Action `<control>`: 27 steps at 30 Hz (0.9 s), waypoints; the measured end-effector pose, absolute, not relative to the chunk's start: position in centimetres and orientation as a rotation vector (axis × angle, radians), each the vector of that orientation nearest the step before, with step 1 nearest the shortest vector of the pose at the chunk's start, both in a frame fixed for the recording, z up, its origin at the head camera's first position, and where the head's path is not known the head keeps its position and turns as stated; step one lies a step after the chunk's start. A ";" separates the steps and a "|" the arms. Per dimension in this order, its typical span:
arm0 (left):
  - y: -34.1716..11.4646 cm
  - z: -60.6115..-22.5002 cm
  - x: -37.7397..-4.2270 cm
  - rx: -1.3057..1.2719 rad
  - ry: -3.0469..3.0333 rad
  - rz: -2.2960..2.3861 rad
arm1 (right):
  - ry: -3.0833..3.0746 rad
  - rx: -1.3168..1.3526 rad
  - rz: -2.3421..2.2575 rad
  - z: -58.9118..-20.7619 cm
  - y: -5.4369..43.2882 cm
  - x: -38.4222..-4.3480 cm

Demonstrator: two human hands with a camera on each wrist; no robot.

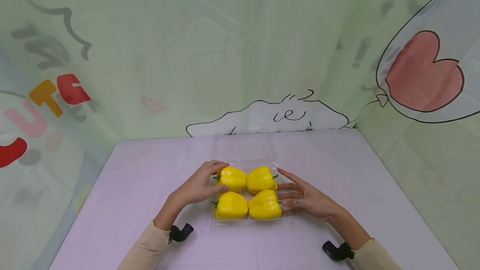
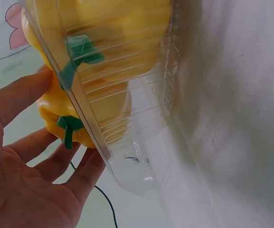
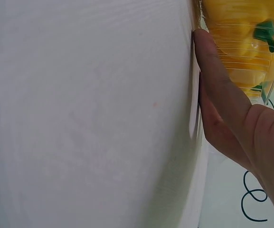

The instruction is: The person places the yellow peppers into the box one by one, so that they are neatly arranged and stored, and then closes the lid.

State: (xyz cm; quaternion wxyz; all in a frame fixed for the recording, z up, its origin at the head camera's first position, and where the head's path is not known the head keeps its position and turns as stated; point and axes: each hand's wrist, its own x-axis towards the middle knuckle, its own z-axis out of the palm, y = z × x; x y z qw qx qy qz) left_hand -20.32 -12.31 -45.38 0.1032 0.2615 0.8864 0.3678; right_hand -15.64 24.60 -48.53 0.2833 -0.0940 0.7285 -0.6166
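Several yellow bell peppers with green stems sit in two rows in a clear plastic clamshell box, its lid folded open toward the back. My left hand holds the back-left bell pepper, fingers at its far side and thumb at its near side. In front of that lies the front-left bell pepper. At the box's right wall is my right hand, fingers extended and spread, beside the back-right bell pepper and front-right bell pepper. In the right wrist view, one finger lies low along the box's ribbed wall.
The box stands on a pale table toward its far half. A printed green curtain hangs behind the table and along both sides. Black wrist mounts are strapped to both wrists.
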 end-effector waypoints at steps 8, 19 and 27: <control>-12.4 -45.4 -20.3 0.801 2.612 1.090 | 1.957 -0.250 -1.650 -48.6 24.6 -15.7; -12.2 -45.6 -20.4 0.794 2.608 1.065 | 1.952 -0.256 -1.647 -48.8 24.7 -15.7; -12.1 -45.5 -20.3 0.798 2.620 1.020 | 1.945 -0.252 -1.653 -48.7 24.7 -15.8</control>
